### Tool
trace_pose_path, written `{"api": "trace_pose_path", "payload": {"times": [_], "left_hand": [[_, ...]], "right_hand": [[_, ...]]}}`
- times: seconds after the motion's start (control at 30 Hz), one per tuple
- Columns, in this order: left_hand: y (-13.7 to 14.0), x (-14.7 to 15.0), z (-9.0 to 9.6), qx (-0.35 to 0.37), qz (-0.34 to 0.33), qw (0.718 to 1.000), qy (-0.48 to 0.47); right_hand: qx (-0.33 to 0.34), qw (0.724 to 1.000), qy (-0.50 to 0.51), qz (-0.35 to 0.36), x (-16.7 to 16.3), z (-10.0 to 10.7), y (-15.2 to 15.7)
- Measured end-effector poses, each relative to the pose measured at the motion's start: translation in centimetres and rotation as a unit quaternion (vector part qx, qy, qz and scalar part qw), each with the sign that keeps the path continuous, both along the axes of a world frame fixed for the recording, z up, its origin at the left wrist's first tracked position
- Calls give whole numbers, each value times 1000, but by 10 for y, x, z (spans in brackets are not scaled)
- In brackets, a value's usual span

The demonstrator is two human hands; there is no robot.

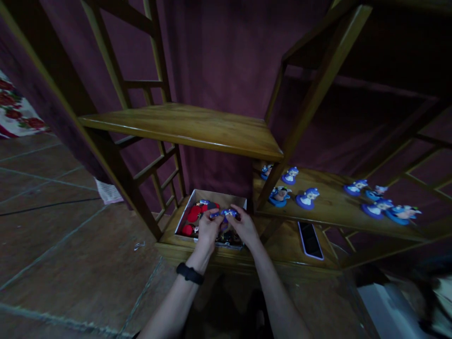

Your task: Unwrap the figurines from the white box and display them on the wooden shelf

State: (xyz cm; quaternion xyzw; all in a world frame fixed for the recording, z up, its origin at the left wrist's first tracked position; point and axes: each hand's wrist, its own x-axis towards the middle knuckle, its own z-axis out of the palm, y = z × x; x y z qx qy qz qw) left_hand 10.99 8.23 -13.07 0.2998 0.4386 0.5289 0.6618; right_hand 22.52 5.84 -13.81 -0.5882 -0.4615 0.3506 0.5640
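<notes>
Both hands reach into the white box (197, 195) on the bottom shelf (282, 245). The left hand (208, 229) and right hand (243, 227) each hold a narrow grip on a small blue figure (229, 213) over the box's front edge.

Dim room, maroon wall (226, 52), brown tiled floor (52, 235), tiered wooden shelving (190, 125)

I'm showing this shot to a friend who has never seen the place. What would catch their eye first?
Probably the two hands, left hand and right hand, meeting over an open white box of red and blue figurines on the lowest shelf, both pinching a small blue figurine. Next, the row of blue figurines standing on the wooden shelf to the right, with a phone lying flat below it.
</notes>
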Motion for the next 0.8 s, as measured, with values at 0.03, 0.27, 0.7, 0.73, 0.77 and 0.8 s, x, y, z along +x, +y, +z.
{"api": "trace_pose_path", "payload": {"times": [0.03, 0.27, 0.7, 0.73, 0.77, 0.8], "left_hand": [[1, -1, 0, -21, -6, 1000, -17], [7, -5, -2, -98, -67, 990, -78], [-1, -3, 3, -42, -13, 999, -30], [-2, -2, 3, -33, -14, 999, -25], [-3, -2, 4, -26, -17, 999, -22], [-4, -1, 4, -19, -19, 999, -24]], "right_hand": [[2, 1000, 9, 7, 0, 0, 0], [-3, 1000, -8, -12, -2, -9, 5], [-17, 997, 61, 45, 2, -22, 12], [-14, 997, 63, 51, 3, -22, 12], [-12, 996, 63, 56, 4, -23, 13], [-12, 996, 60, 59, 5, -24, 14]]}}
